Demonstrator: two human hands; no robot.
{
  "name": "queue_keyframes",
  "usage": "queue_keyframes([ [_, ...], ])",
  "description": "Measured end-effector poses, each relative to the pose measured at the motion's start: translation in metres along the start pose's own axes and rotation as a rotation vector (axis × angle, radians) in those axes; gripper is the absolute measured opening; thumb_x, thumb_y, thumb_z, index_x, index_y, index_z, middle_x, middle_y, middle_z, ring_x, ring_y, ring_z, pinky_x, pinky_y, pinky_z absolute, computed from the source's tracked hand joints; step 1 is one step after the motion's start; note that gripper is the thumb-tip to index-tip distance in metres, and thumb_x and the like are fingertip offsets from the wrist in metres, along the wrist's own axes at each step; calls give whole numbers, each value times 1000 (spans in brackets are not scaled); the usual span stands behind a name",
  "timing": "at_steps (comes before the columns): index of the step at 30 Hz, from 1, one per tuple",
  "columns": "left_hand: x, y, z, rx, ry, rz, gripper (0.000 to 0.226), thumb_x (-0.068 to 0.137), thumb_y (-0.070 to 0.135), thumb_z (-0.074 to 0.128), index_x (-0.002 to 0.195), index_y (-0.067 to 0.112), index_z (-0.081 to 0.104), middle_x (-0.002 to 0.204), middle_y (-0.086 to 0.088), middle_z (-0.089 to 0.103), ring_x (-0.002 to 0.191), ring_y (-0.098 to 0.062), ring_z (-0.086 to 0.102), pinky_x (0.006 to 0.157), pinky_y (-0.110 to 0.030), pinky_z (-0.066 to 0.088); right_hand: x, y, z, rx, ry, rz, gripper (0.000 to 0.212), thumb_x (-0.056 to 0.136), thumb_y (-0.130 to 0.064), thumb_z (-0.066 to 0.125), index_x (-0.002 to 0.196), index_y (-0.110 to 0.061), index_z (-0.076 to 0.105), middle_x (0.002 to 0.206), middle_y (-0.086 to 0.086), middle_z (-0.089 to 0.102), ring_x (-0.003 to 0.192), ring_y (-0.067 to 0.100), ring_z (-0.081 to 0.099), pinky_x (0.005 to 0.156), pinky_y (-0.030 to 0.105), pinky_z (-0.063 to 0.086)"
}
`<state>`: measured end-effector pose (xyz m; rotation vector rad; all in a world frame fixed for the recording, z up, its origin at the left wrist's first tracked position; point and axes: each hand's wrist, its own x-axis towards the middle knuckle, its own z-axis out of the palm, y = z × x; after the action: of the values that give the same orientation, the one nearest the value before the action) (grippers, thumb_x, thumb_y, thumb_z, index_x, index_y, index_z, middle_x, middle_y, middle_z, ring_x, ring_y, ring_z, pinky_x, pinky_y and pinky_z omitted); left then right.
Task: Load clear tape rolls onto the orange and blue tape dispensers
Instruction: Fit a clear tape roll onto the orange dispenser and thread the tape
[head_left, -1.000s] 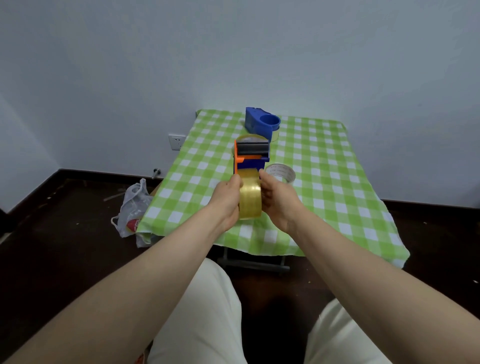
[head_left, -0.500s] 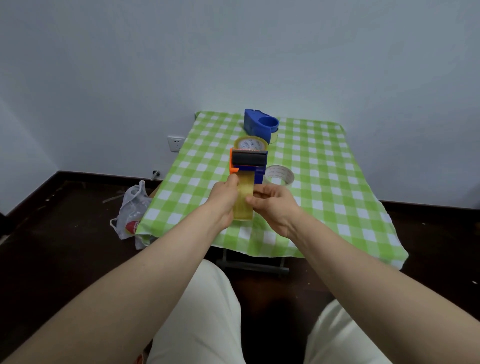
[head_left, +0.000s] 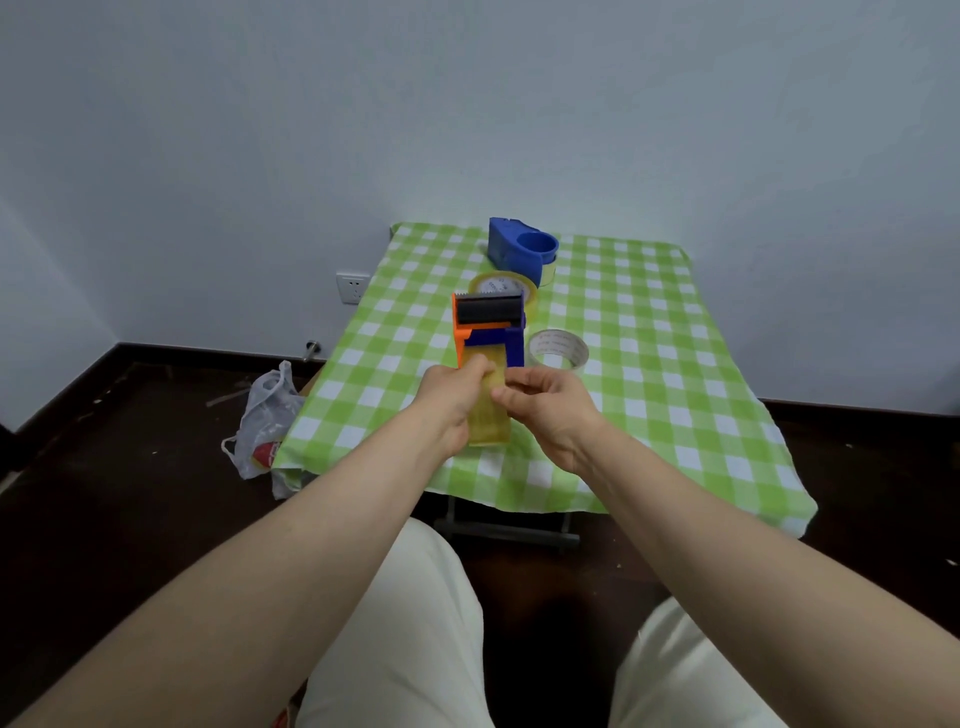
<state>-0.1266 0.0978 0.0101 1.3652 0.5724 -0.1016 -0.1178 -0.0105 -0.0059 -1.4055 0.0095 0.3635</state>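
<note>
An orange and blue tape dispenser (head_left: 487, 325) with a black roller is held above the table's near half. A yellowish clear tape roll (head_left: 488, 415) sits on its lower end. My left hand (head_left: 449, 402) grips the roll and dispenser from the left. My right hand (head_left: 545, 408) pinches the tape at the roll's upper right edge. A second, all-blue dispenser (head_left: 519, 252) stands at the far edge. One clear tape roll (head_left: 503, 288) lies flat behind the held dispenser, and a thinner roll (head_left: 558, 349) lies to its right.
The small table wears a green and white checked cloth (head_left: 649, 364) and stands against a pale wall. A plastic bag (head_left: 265, 421) lies on the dark floor at the left. A wall socket (head_left: 352, 287) is nearby. My light trousers fill the bottom.
The dispenser with the roll has tilted upright and lifted slightly. My right hand slid from the roll's side to its upper edge, fingers pinching there.
</note>
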Motion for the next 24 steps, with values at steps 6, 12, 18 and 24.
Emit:
queue_keyframes([
  [6, 3, -3, 1, -29, -35, 6, 18, 87, 9, 45, 79, 5, 61, 76, -17, 61, 69, -31, 59, 81, -54, 51, 3, -6, -1, 99, 48, 167, 11, 84, -22, 61, 82, -11, 65, 75, 5, 62, 71, 20, 55, 67, 27, 45],
  [12, 2, -10, 0, -31, -78, 20, 23, 92, 15, 42, 87, 6, 63, 81, -16, 66, 74, -30, 62, 79, -46, 52, 7, -11, 6, 82, 172, 236, 20, 85, -32, 65, 92, -14, 62, 39, -10, 55, 48, 9, 58, 48, 22, 46],
  [18, 5, -8, -6, -142, -52, 7, 30, 96, 24, 38, 89, 8, 62, 56, -6, 68, 56, -23, 63, 69, -41, 52, 7, -7, 1, 112, 65, 214, 6, 87, -8, 61, 81, -7, 59, 34, -8, 53, 34, 1, 53, 54, 22, 45],
  [24, -1, -3, -5, -61, -99, 2, 21, 85, 9, 47, 89, 3, 66, 85, -19, 66, 74, -31, 63, 89, -55, 49, 5, -4, -1, 131, -2, 187, 36, 85, 0, 60, 119, 9, 54, 101, 19, 64, 83, 23, 62, 75, 29, 52],
])
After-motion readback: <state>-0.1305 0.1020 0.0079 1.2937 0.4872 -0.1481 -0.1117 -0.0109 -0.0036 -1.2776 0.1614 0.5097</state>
